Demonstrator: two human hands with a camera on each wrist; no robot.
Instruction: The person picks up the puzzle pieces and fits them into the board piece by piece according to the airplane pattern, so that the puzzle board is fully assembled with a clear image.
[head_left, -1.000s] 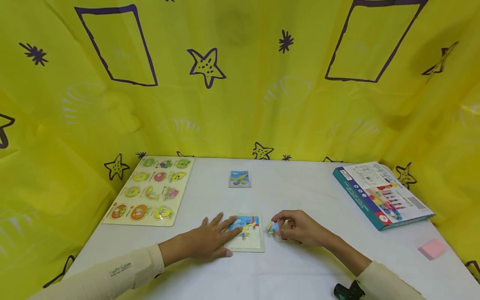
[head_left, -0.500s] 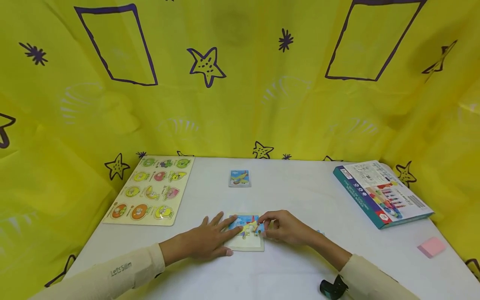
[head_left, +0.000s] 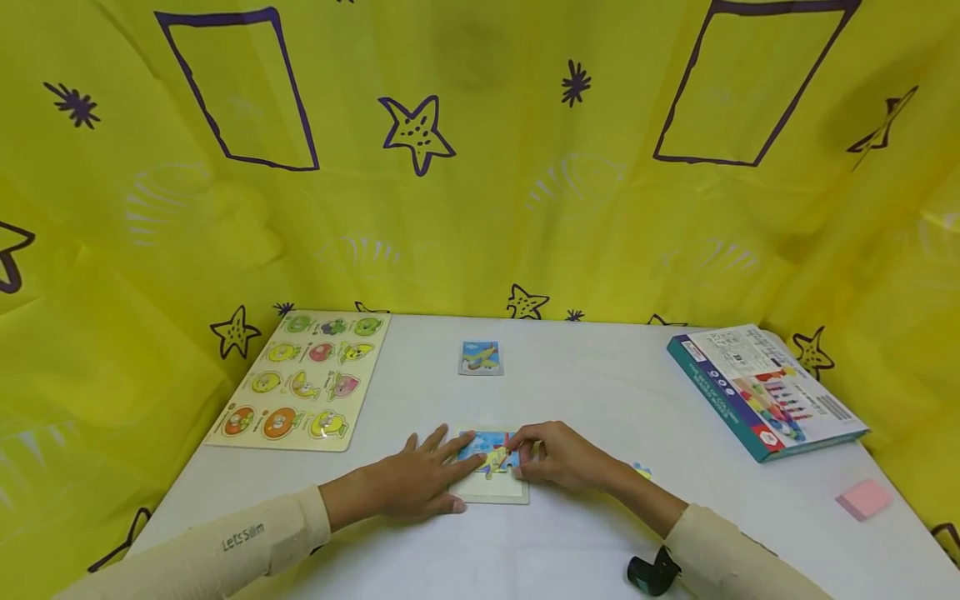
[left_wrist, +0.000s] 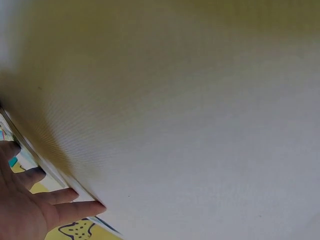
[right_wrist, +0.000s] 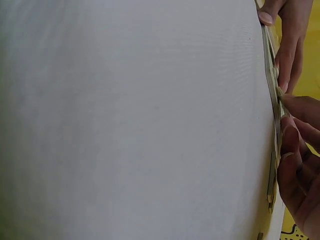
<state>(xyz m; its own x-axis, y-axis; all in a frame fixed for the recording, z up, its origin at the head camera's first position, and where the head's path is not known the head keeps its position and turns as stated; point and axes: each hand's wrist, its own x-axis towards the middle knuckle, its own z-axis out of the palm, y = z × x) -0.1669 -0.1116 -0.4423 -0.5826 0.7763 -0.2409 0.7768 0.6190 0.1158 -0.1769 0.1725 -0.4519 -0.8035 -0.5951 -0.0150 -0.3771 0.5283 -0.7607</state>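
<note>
A small jigsaw puzzle board (head_left: pixel 491 492) with a pale frame lies at mid-table in the head view. Blue and yellow pieces fill its upper part; bare backing shows below. Spread over its left side is my left hand (head_left: pixel 423 482), fingers straight, some tips on the pieces. My right hand (head_left: pixel 558 457) pinches a blue jigsaw piece (head_left: pixel 513 461) between thumb and fingers, down at the board's right edge. Fingers partly cover that piece. In the right wrist view the board (right_wrist: pixel 271 80) appears edge-on, with my right hand (right_wrist: pixel 302 165) beside it.
Loose puzzle pieces (head_left: pixel 642 470) lie behind my right forearm. A small picture card (head_left: pixel 481 357) sits farther back. A fruit puzzle board (head_left: pixel 300 382) is at left; a flat box (head_left: pixel 765 392) and a pink block (head_left: pixel 864 498) are at right. Yellow cloth (head_left: pixel 480 233) hangs behind the table.
My right hand has moved left from beside the board, bringing the blue jigsaw piece onto its right side and lowering it there. The left hand has stayed in place.
</note>
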